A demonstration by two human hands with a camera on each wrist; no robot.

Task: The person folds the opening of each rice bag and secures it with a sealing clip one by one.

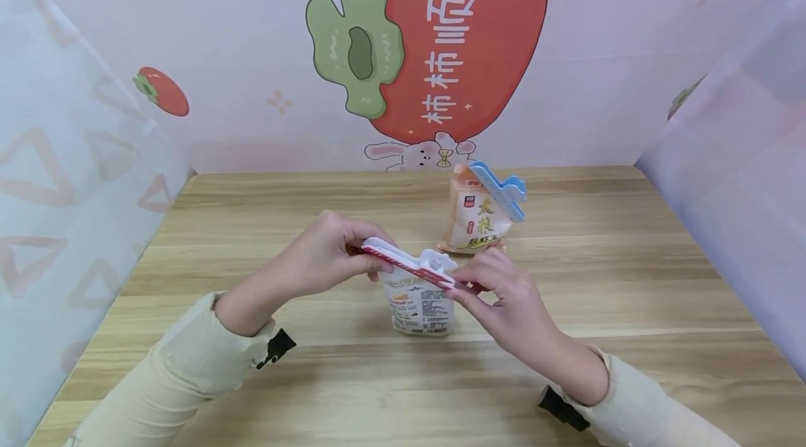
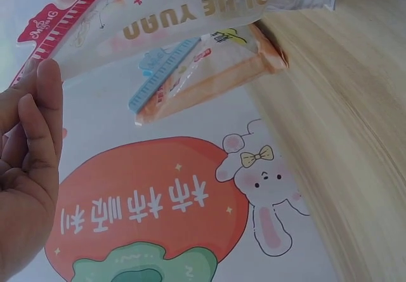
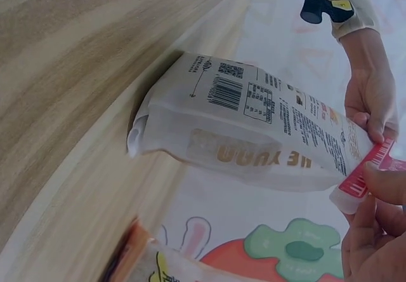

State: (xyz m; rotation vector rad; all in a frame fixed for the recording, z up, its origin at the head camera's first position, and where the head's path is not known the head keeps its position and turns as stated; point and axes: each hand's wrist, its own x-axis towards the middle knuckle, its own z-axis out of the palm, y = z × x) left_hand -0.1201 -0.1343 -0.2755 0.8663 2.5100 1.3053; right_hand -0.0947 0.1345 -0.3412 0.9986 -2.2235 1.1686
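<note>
On the wooden table (image 1: pixel 604 272), left hand (image 1: pixel 327 254) and right hand (image 1: pixel 504 293) each pinch an end of the red clip (image 1: pixel 409 266) atop the white bag (image 1: pixel 418 303); I'd squeeze evenly, keeping the bag upright.

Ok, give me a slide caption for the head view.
Both hands, left and right, pinch a red-and-white clip across a white bag.

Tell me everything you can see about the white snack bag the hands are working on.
The white snack bag is a small pouch that looks like soft plastic, printed with a barcode, fine text and gold letters. It stands upright on the wooden table, in front of an orange bag closed with a blue clip. A red and white sealing clip lies across its top. The left hand pinches the clip's left end, the right hand its right end.
</note>
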